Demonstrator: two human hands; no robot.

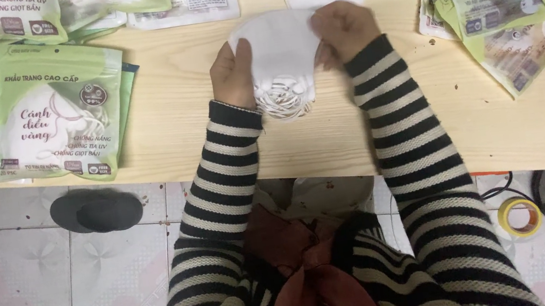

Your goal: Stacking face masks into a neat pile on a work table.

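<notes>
Both hands pinch the white mask [279, 49]: left hand [233, 73] grips its left edge, right hand [342, 29] its right, keeping it flat; straps [282, 96] bunch below.

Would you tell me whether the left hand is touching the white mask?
Touching: the head view shows the left hand gripping the white mask at its edge.

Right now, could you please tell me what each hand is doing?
Left hand: closed on the left edge of the white face masks, thumb on top.
Right hand: closed on the right edge of the same masks.
</notes>
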